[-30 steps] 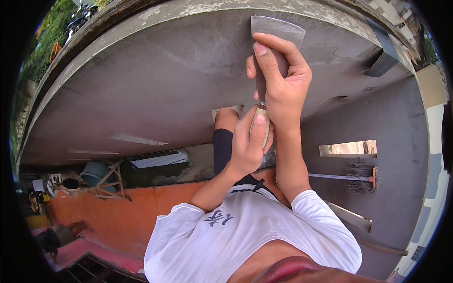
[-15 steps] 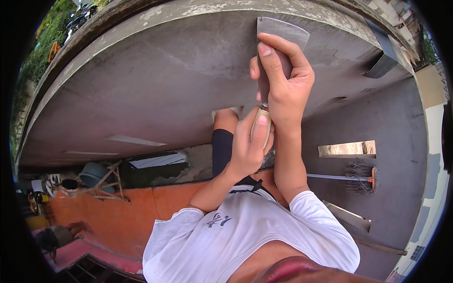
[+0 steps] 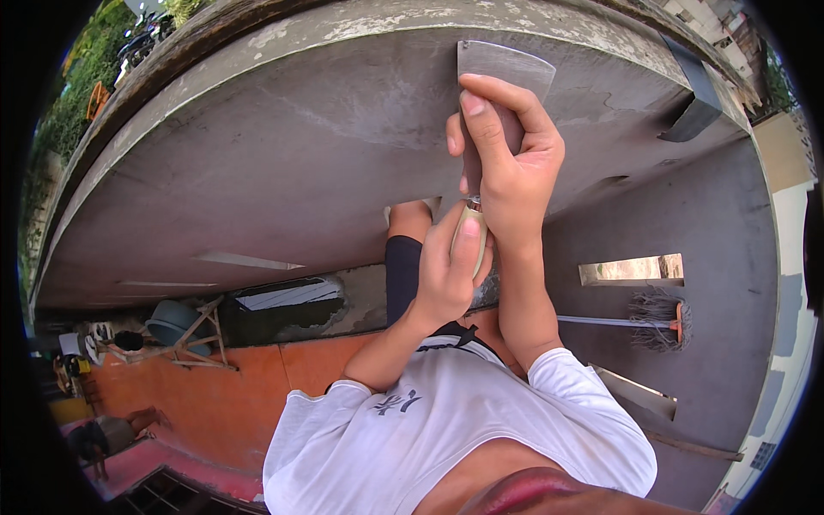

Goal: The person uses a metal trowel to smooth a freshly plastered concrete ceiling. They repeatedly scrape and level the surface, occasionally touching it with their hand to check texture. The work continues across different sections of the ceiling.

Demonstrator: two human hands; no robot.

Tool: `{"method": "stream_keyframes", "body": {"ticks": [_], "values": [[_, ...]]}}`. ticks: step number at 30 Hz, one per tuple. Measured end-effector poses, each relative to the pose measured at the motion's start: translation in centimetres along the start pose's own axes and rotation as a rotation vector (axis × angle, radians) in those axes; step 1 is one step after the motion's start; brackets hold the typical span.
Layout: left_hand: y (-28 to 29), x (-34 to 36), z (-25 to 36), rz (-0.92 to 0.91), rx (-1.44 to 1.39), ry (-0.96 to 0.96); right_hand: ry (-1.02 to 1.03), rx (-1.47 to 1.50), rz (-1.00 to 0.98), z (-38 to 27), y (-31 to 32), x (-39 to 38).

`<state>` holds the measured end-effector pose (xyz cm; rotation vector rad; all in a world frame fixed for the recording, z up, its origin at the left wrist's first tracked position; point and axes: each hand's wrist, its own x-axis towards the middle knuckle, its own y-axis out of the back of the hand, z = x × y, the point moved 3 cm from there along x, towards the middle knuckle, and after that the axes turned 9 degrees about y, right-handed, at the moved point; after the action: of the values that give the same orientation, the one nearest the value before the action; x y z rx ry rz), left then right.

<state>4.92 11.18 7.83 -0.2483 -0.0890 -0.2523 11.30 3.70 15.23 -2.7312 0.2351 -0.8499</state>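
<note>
A cleaver (image 3: 508, 65) with a broad grey blade and a pale handle is held up in front of me, blade end away from my body. My left hand (image 3: 448, 273) is wrapped round its handle, thumb along the top. Around the blade curls my right hand (image 3: 519, 172), its thumb and forefinger near the middle of the blade and other fingertips showing past its left side. The blade's lower part looks dark brown, and my right hand hides much of it. A small hole shows at the far left corner of the blade.
A grey plastered wall (image 3: 257, 146) stretches across the front, with slot openings. On the right a mop (image 3: 659, 320) lies against another grey wall. To the left are a grey basin (image 3: 178, 324) on a wooden stand (image 3: 202, 339), an orange floor (image 3: 232, 386) and another person (image 3: 112, 433).
Both hands and the cleaver have shifted slightly left and a little closer to me. My grip on the handle and blade looks the same.
</note>
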Motion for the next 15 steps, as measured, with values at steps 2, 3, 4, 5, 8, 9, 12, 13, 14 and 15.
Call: {"method": "stream_keyframes", "body": {"ticks": [2, 3, 4, 5, 8, 9, 12, 13, 14, 15], "values": [[-0.2, -0.9, -1.2, -0.018, -0.112, 0.027, -0.054, -0.008, 0.029, 1.0, 0.6, -1.3], [-0.2, -1.0, -1.7, -0.027, -0.166, 0.04, -0.077, -0.003, 0.013, 1.3, 0.9, -1.6], [-0.2, -1.0, -1.9, -0.031, -0.159, 0.027, -0.071, 0.003, 0.006, 1.3, 1.0, -1.4], [-0.3, -0.8, -1.6, -0.032, -0.151, 0.019, -0.071, 0.01, 0.001, 1.1, 0.9, -1.1], [-0.3, -0.6, -1.6, -0.036, -0.154, 0.005, -0.063, -0.003, -0.023, 0.8, 0.7, -0.8], [-0.3, -0.5, -1.7, -0.038, -0.161, 0.001, -0.071, -0.011, -0.051, 0.9, 1.0, -0.9], [0.4, -0.4, -2.0, 0.025, -0.09, -0.009, 0.046, 0.044, 0.049, 1.4, 1.0, -2.0], [0.3, -0.4, -2.1, 0.054, -0.069, -0.007, 0.045, 0.057, 0.092, 1.6, 1.2, -2.6], [0.4, -0.5, -2.3, 0.057, -0.062, 0.01, 0.045, 0.077, 0.132, 1.8, 1.2, -3.2], [0.5, -0.8, -2.8, 0.06, -0.055, 0.027, -0.019, 0.079, 0.151, 2.1, 1.6, -3.8]]}}
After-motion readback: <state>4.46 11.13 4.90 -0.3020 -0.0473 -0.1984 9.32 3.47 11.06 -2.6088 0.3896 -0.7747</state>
